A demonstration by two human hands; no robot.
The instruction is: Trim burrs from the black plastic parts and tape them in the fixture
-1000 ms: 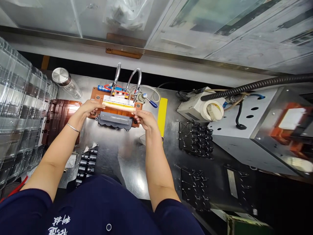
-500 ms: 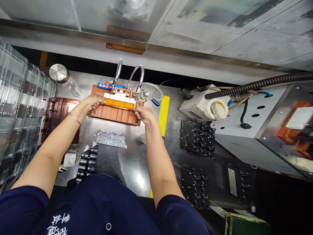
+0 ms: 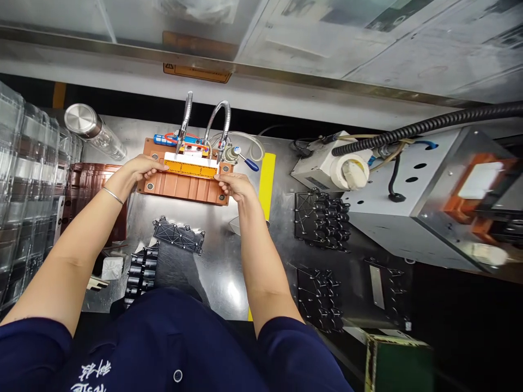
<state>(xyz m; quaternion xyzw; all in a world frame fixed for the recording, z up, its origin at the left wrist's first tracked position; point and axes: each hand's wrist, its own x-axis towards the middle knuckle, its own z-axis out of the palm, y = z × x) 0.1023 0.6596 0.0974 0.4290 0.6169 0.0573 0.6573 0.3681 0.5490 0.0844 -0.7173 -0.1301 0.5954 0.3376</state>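
Note:
Between my two hands is an orange strip (image 3: 191, 169) with rows of small dark marks, lying along the front of a white block on a copper-coloured fixture (image 3: 180, 190). My left hand (image 3: 144, 166) pinches the strip's left end between thumb and fingers. At the right end, the fingertips of my right hand (image 3: 237, 186) are closed on it. Behind the strip, two bendable metal hoses (image 3: 220, 117) rise from the fixture. A lever with a blue handle (image 3: 250, 164) stands to its right. Nearer to me lies a flat, ribbed black part (image 3: 180, 234) on the metal bench.
Stacked clear plastic trays (image 3: 28, 185) fill the left side, near a glass bottle (image 3: 96, 130). Black moulded parts (image 3: 141, 272) lie close to my body, and more parts (image 3: 321, 220) at right. A yellow strip (image 3: 267, 185) crosses the bench. A white machine (image 3: 347, 169) stands right.
The whole view has shifted, so the bench things appear slightly further left and higher. Both hands stay at the ends of the orange strip, with only slight finger movement.

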